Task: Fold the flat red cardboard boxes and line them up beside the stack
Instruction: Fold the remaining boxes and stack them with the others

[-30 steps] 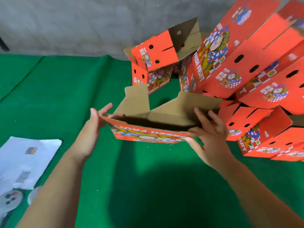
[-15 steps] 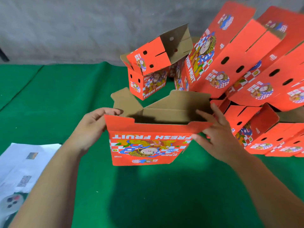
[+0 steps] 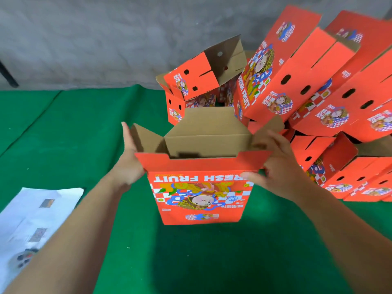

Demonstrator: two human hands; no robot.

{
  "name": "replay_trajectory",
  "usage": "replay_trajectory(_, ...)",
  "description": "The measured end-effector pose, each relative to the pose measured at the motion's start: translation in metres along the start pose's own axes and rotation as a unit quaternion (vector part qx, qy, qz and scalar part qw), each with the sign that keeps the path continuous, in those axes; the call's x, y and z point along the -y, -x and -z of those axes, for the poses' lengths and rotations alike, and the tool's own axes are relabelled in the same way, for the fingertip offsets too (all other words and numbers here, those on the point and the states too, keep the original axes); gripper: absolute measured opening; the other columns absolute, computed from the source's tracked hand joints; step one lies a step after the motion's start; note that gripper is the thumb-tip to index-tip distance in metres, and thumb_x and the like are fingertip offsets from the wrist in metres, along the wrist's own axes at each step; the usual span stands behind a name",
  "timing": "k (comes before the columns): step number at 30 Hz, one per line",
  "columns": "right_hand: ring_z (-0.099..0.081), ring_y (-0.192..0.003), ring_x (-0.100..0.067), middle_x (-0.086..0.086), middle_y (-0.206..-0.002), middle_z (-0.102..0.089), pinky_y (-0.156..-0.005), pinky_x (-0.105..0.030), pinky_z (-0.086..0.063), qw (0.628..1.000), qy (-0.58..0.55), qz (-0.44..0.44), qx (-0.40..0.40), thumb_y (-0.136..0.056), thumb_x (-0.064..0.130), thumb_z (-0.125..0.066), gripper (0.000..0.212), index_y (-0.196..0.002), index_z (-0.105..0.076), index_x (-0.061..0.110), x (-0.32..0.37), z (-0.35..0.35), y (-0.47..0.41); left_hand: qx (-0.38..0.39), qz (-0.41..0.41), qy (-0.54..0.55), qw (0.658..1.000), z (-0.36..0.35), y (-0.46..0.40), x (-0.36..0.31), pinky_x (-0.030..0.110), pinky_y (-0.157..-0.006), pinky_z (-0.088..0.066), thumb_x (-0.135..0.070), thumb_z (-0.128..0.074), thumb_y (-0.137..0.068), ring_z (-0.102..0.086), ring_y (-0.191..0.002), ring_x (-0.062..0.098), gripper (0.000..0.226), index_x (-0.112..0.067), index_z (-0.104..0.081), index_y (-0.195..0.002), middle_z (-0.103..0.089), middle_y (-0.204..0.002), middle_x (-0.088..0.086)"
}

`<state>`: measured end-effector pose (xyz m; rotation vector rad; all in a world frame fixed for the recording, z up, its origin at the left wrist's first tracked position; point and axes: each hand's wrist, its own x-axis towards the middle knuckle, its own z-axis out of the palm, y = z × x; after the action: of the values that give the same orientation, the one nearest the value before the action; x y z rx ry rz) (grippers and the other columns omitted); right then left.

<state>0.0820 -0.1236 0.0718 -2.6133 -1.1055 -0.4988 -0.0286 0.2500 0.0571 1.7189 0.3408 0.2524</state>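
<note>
At frame centre, I hold the red box (image 3: 201, 187) upright on the green cloth (image 3: 84, 134): my left hand (image 3: 129, 164) presses flat against its side, my right hand (image 3: 273, 166) pinches its right flap.

Bright, even light; soft dark shadow on the cloth (image 3: 89, 128) at lower centre; right hand (image 3: 275, 166) motion-blurred; paper (image 3: 31, 217) at lower left soft; wide-angle bending toward frame edges; no glare.
</note>
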Motion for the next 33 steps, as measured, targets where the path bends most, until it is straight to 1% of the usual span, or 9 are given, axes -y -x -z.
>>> replay_trajectory(5,-0.032,-0.137,-0.033,0.001,-0.138,-0.051,-0.114,-0.043,-0.020,0.994,0.025,-0.022,-0.102,-0.084,0.075,-0.055,0.058,-0.085,-0.079,0.022,-0.015,-0.003,0.020,-0.145,-0.083,0.046,0.985,-0.033,0.009,0.001,0.058,-0.128,-0.022,0.008,-0.083,-0.073,-0.018,-0.160,0.034,0.149,-0.025,0.037,-0.156,0.006,-0.174,0.017)
replay_trajectory(10,-0.039,-0.136,-0.039,-0.004,-0.143,-0.054,-0.113,-0.051,-0.025,0.985,-0.046,-0.166,-0.009,-0.084,0.089,-0.031,0.087,-0.090,-0.082,0.019,-0.016,-0.025,0.050,-0.184,-0.053,0.147,0.970,-0.071,0.031,0.018,0.009,-0.104,-0.043,0.016,-0.068,-0.091,-0.052,-0.127,-0.018,0.131,-0.028,0.038,-0.156,-0.034,-0.157,-0.020)
replay_trajectory(13,-0.042,-0.133,-0.041,-0.004,-0.142,-0.056,-0.112,-0.047,-0.022,0.984,-0.074,-0.145,-0.070,-0.085,0.073,-0.052,0.057,-0.089,-0.082,0.025,-0.013,-0.015,0.050,-0.208,-0.044,0.223,0.951,-0.076,0.026,0.010,0.015,-0.089,-0.054,0.013,-0.070,-0.090,-0.065,-0.117,-0.009,0.133,-0.039,0.034,-0.157,-0.059,-0.140,-0.029)
replay_trajectory(16,-0.027,-0.138,-0.035,0.002,-0.154,-0.043,-0.109,-0.041,-0.030,0.946,-0.195,-0.216,-0.140,-0.081,0.065,-0.057,0.043,-0.083,-0.079,0.028,-0.005,-0.006,0.053,-0.199,-0.025,0.275,0.940,-0.075,0.028,0.008,0.034,-0.081,-0.063,0.005,-0.073,-0.089,-0.073,-0.103,0.010,0.136,-0.053,0.031,-0.152,-0.073,-0.127,-0.018)
replay_trajectory(21,-0.015,-0.146,-0.022,0.000,-0.160,-0.033,-0.123,-0.047,-0.015,0.882,-0.247,-0.383,-0.121,-0.074,0.072,-0.045,0.072,-0.113,-0.075,0.019,0.018,-0.025,0.069,-0.174,-0.014,0.239,0.955,-0.100,0.045,0.017,0.029,-0.097,-0.057,0.012,-0.063,-0.091,-0.069,-0.118,0.008,0.125,-0.048,0.023,-0.158,-0.066,-0.138,-0.020)
replay_trajectory(25,-0.058,-0.091,-0.016,0.004,-0.095,-0.070,-0.082,-0.042,-0.047,0.833,-0.399,-0.362,-0.125,-0.082,0.071,-0.060,0.051,-0.103,-0.069,0.026,0.025,-0.032,0.068,-0.198,-0.014,0.235,0.952,-0.097,0.049,0.024,0.054,-0.105,-0.052,0.013,-0.056,-0.091,-0.066,-0.120,0.019,0.105,-0.046,-0.002,-0.160,-0.062,-0.146,0.000)
replay_trajectory(27,-0.051,-0.064,-0.006,0.012,-0.069,-0.060,-0.060,-0.035,-0.043,0.816,-0.422,-0.367,-0.145,-0.083,0.066,-0.061,0.038,-0.090,-0.064,0.029,0.029,-0.033,0.067,-0.204,-0.023,0.234,0.950,-0.096,0.055,0.025,0.063,-0.092,-0.053,0.013,-0.052,-0.088,-0.064,-0.111,0.027,0.087,-0.035,-0.023,-0.154,-0.062,-0.141,0.010)
replay_trajectory(30,-0.047,-0.059,-0.002,0.017,-0.065,-0.054,-0.055,-0.020,-0.037,0.807,-0.443,-0.352,-0.168,-0.084,0.062,-0.063,0.030,-0.086,-0.062,0.032,0.033,-0.034,0.067,-0.205,-0.042,0.213,0.954,-0.100,0.060,0.021,0.044,-0.068,-0.046,0.012,-0.048,-0.088,-0.055,-0.096,0.033,0.086,-0.041,-0.027,-0.152,-0.060,-0.138,0.017)
replay_trajectory(33,-0.056,-0.069,-0.002,0.016,-0.078,-0.064,-0.065,-0.023,-0.047,0.784,-0.476,-0.353,-0.187,-0.080,0.060,-0.066,0.028,-0.097,-0.063,0.038,0.034,-0.029,0.070,-0.209,-0.086,0.213,0.951,-0.108,0.067,0.006,0.050,-0.091,-0.047,0.018,-0.042,-0.089,-0.058,-0.105,0.025,0.093,-0.041,-0.023,-0.158,-0.056,-0.145,0.020)
